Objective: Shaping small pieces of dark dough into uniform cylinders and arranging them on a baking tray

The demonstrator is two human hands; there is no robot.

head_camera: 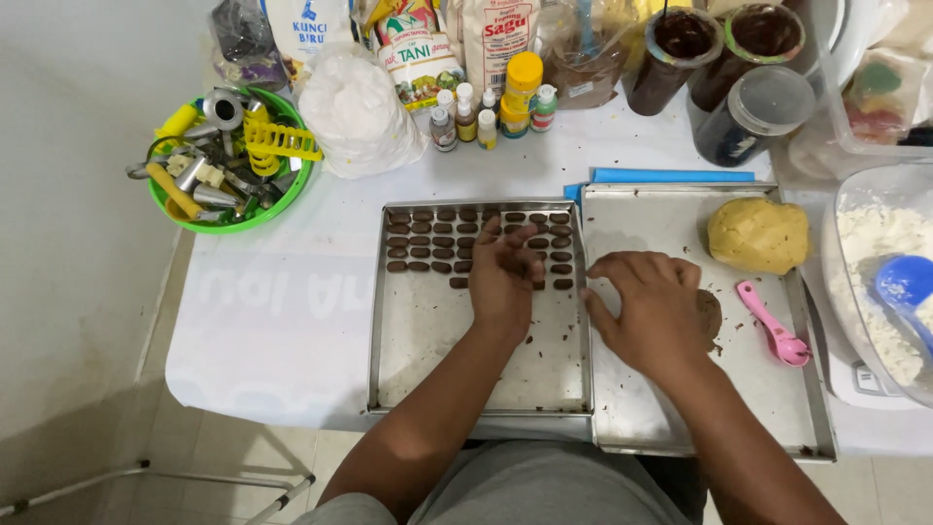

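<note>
My left hand [502, 275] reaches over a metal baking tray [428, 331], fingers curled among the rows of small brown dough pieces [428, 239] at its far end. Whether it pinches a piece is hidden by the fingers. My right hand [649, 309] rests palm down on a second metal tray [758, 389] to the right, covering most of a brown dough lump [710, 313]. A yellow dough ball [759, 234] sits at that tray's far right. A pink spoon [776, 329] lies beside my right hand.
A green bowl of metal and yellow cutters [228, 160] stands at the back left. Flour bags, a white plastic bag [358, 112], small colouring bottles [491, 115] and dark jars [680, 53] line the back. A flour tub with a blue scoop [899, 282] sits at the right edge.
</note>
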